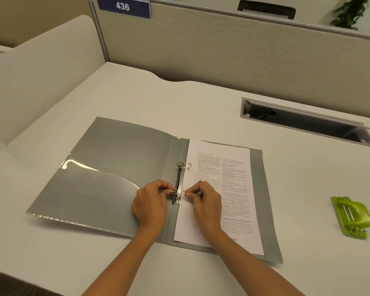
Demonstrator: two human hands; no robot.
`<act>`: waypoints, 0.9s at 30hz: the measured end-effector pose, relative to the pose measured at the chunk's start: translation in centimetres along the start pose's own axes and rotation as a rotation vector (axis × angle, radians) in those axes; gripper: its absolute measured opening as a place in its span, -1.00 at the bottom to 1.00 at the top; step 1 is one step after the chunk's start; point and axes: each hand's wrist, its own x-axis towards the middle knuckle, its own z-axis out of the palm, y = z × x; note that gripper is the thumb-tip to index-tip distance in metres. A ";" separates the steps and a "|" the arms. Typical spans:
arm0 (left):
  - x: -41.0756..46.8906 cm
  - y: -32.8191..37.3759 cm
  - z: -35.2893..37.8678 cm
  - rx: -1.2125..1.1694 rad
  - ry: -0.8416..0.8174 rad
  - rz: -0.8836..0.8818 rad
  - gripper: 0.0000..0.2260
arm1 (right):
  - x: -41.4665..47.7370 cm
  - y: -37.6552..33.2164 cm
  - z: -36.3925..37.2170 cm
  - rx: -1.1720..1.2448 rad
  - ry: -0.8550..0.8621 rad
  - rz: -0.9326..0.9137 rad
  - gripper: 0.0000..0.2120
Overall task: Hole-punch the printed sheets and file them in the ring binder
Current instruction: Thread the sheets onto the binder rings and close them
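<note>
- left hand (152,201) and right hand (203,201) each pinch one half of the gaping lower ring (178,194)
- printed sheets (233,189) lie in the ring binder (115,167), right side, beside the rings
- I'd seat the holes first, then squeeze both halves evenly

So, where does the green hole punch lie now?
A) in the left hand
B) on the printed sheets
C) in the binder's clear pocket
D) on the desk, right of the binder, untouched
D: the green hole punch lies on the desk right of the binder, while the left hand and right hand both pinch the lower ring.
</note>
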 end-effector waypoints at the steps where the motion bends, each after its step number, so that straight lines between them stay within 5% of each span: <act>1: -0.1 0.1 0.0 0.008 -0.008 0.006 -0.88 | 0.0 0.0 0.1 -0.044 0.004 -0.020 -0.82; 11: 0.2 0.3 0.0 0.003 -0.063 0.015 -0.88 | 0.0 0.0 0.5 -0.144 0.026 -0.071 -0.85; 17: 2.8 0.2 -0.9 -0.290 -0.307 -0.075 -0.89 | 0.1 0.3 -0.1 0.031 -0.010 -0.049 -0.82; 21: 3.4 1.7 -0.3 -0.111 -0.273 -0.082 -0.76 | 0.1 0.6 -0.4 0.084 -0.005 -0.062 -0.86; 27: 3.6 3.5 0.4 0.139 -0.270 -0.094 -0.87 | 0.1 0.7 -0.4 0.096 -0.017 -0.073 -0.90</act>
